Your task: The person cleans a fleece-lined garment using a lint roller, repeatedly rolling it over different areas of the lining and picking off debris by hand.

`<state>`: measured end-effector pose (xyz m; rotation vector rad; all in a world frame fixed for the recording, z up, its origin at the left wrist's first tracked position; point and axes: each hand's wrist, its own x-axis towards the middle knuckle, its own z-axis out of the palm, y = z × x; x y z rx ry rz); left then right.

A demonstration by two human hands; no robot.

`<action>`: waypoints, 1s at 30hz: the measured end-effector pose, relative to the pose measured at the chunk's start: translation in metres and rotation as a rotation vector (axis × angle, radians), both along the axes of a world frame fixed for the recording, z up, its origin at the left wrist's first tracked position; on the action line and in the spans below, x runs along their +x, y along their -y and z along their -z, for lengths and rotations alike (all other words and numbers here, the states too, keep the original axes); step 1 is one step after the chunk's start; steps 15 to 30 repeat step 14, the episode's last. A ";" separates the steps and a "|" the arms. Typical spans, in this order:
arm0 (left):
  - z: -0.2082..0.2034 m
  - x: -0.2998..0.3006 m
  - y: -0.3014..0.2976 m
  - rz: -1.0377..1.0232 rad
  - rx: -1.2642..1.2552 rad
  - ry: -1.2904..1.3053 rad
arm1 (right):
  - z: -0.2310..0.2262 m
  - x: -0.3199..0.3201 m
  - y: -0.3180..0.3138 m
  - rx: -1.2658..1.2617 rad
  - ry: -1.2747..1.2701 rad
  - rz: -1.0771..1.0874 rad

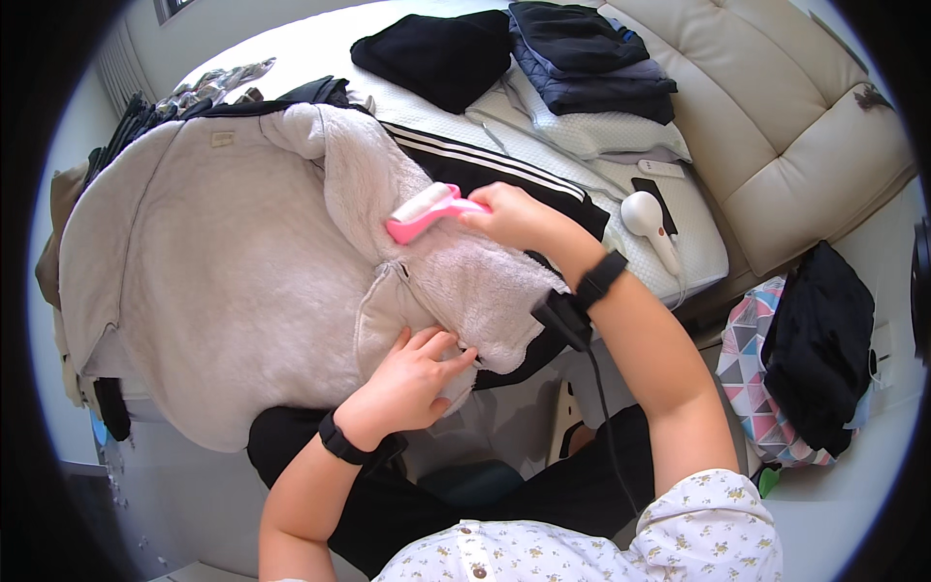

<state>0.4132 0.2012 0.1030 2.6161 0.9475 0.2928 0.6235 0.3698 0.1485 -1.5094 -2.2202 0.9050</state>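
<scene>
A beige fleece-lined jacket (242,262), turned with its fluffy lining up, spreads over the bed edge and toward my knees. My right hand (509,215) is closed round the pink handle of a lint roller (424,209). The roller's white cylinder lies against the fleece on the jacket's right part. Lower down, my left hand (412,376) rests on the jacket's near edge, its fingers spread over the cloth. Dark straps circle both wrists, and a black device with a cable hangs at the right one.
Behind the jacket lie black trousers with white stripes (485,160), a black folded garment (436,58) and a stack of dark clothes (592,63). A white handheld device (650,228) sits beside a dark phone-like slab. A patterned bag (752,373) stands at right, near a beige headboard (756,107).
</scene>
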 end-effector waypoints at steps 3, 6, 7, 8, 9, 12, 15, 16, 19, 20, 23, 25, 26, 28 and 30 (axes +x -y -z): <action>0.001 0.000 -0.001 0.009 0.000 0.011 | 0.002 0.026 0.034 0.022 -0.011 -0.024; 0.003 0.000 -0.002 0.015 0.004 0.025 | -0.004 0.055 0.075 0.035 -0.017 -0.037; 0.002 0.000 -0.001 0.014 0.012 0.027 | -0.004 0.068 0.086 0.005 0.022 -0.053; 0.001 0.000 0.000 0.012 0.021 0.029 | -0.004 0.080 0.095 -0.024 0.061 -0.070; 0.002 -0.001 0.001 0.002 0.018 0.030 | -0.006 0.085 0.103 -0.027 0.061 -0.080; 0.004 -0.002 0.002 0.002 0.020 -0.010 | -0.015 0.089 0.115 -0.146 0.083 -0.044; 0.004 -0.001 0.001 0.001 0.004 -0.009 | -0.016 0.076 0.105 -0.060 0.111 -0.028; 0.004 -0.001 0.001 0.001 0.004 -0.009 | -0.016 0.076 0.105 -0.060 0.111 -0.028; 0.004 -0.001 0.001 0.001 0.004 -0.009 | -0.016 0.076 0.105 -0.060 0.111 -0.028; 0.004 -0.001 0.001 0.001 0.004 -0.009 | -0.016 0.076 0.105 -0.060 0.111 -0.028; 0.004 -0.001 0.001 0.001 0.004 -0.009 | -0.016 0.076 0.105 -0.060 0.111 -0.028; 0.004 -0.001 0.001 0.001 0.004 -0.009 | -0.016 0.076 0.105 -0.060 0.111 -0.028; 0.004 -0.001 0.001 0.001 0.004 -0.009 | -0.016 0.076 0.105 -0.060 0.111 -0.028; 0.004 -0.001 0.001 0.001 0.004 -0.009 | -0.016 0.076 0.105 -0.060 0.111 -0.028; 0.004 -0.001 0.001 0.001 0.004 -0.009 | -0.016 0.076 0.105 -0.060 0.111 -0.028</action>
